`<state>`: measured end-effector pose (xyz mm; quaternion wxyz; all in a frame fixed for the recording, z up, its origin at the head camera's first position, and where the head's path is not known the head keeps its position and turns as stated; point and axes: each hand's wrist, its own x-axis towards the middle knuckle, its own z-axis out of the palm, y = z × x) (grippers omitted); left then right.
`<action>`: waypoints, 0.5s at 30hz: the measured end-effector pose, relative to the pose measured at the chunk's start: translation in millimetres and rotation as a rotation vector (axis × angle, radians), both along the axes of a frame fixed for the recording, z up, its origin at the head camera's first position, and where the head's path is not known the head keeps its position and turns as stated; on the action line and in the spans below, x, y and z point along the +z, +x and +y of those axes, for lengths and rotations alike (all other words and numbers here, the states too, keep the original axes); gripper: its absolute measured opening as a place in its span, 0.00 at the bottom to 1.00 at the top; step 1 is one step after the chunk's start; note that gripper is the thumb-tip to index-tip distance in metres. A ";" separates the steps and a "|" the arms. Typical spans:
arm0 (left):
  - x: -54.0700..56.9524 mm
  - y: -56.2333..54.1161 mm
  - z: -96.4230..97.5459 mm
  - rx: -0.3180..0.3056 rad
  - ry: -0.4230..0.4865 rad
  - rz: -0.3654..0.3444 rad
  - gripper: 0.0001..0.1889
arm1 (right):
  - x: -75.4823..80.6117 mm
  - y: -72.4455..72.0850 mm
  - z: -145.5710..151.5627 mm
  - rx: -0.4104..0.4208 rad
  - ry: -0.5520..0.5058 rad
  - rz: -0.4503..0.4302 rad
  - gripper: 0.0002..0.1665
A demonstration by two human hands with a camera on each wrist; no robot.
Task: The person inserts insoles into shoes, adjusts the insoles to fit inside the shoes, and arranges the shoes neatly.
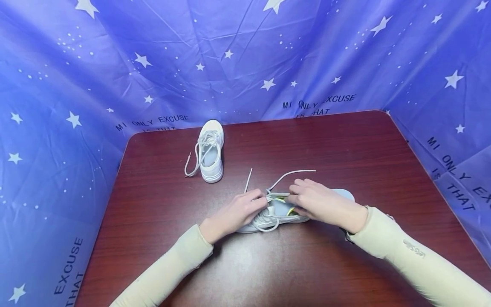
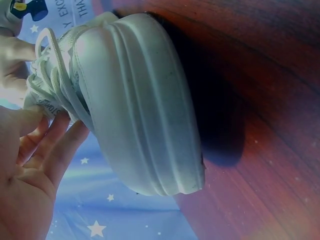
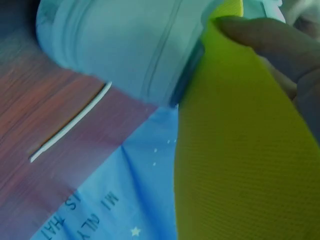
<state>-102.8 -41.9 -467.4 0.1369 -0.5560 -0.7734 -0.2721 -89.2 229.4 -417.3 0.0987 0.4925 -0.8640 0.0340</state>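
A white lace-up shoe [image 1: 293, 219] lies on the table between both hands, its toe toward the left. My left hand [image 1: 239, 211] pinches the shoe's tongue [image 2: 46, 104] above the laces, thumb on one side and fingers on the other. An insole [image 3: 235, 135], yellow beneath and pale blue on top, is partly inside the shoe's opening. My right hand [image 1: 324, 204] grips it by its edges, and its rounded heel end sticks out past the shoe's heel, under the wrist. The front of the insole is hidden inside the shoe.
A second white shoe [image 1: 212, 169] with loose laces stands near the table's back left, toe toward the curtain. Two loose lace ends [image 1: 293, 172] stretch over the dark red table [image 1: 364, 149] behind the held shoe. Blue star-patterned cloth [image 1: 238, 81] surrounds the table.
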 end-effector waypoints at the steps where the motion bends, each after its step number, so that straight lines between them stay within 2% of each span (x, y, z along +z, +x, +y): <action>1: 0.0 0.0 0.4 0.001 -0.002 0.002 0.03 | -1.2 0.2 -3.1 -0.001 0.004 0.007 0.14; 9: 0.3 0.9 1.5 0.013 -0.016 0.023 0.02 | -10.9 -2.7 -14.1 0.015 -0.003 0.088 0.18; 13: -0.4 0.2 1.4 0.012 -0.006 0.021 0.02 | -10.8 -1.8 -10.3 -0.020 0.020 0.058 0.20; 15: -0.8 0.2 1.2 0.013 -0.004 0.018 0.02 | -10.1 -0.1 -7.2 -0.044 0.036 0.029 0.25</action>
